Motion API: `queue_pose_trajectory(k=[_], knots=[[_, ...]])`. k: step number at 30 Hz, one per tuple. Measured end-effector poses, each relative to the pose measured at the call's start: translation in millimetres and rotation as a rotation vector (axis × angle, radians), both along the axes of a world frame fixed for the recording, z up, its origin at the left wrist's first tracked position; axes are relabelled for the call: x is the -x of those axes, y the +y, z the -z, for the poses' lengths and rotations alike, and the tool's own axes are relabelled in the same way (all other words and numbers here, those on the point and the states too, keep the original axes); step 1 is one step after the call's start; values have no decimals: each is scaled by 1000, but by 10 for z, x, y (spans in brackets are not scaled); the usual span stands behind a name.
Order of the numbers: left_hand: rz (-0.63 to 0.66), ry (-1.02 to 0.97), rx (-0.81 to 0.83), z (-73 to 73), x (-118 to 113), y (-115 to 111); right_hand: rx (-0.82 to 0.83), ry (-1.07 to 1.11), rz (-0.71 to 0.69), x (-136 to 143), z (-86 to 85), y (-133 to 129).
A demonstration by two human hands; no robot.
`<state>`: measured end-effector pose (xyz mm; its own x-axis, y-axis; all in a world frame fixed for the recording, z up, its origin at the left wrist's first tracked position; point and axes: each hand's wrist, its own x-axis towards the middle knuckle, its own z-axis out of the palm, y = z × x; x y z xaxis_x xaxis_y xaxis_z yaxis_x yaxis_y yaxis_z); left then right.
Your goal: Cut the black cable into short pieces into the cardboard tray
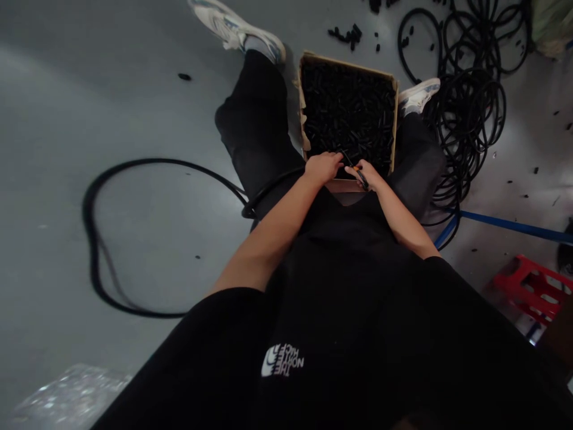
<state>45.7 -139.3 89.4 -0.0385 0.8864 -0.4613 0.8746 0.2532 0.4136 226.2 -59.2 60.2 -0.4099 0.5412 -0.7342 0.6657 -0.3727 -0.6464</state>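
Observation:
My left hand (323, 167) is closed around the black hose (163, 160) at the near edge of an open cardboard box (304, 128). From that hand the hose runs left past my thigh into a wide loop over the floor. Close by on the right, my right hand (370, 175) grips what looks like a pair of scissors (362, 177) with orange and black handles. Their dark blades point toward my left fingertips, where the hose end is too small to make out. Short black tube pieces (347, 107) fill the box between my legs.
A tangled heap of black hose (465, 131) lies at the right beside my shoe. Loose tube pieces (351, 37) are scattered on the grey floor. A blue bar (514, 224) and a red plastic stool (535, 286) stand at the right; clear plastic wrap (74, 397) lies lower left.

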Motion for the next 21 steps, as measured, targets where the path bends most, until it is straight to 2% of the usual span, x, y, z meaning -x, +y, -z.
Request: queue_pose_trajectory(k=[6,14,18,21], knots=[[-53,-87,13,156,143,108,-37,-89,62,8,-269,-21],[-129,-202,78,254,231,108,-43,-14,51,-27,-150,-44],[-136,-219,83,292,245,122,-74,-11,70,-22,-194,-48],[-200,-159,90,246,214,121,-32,-49,106,-10,-221,-58]])
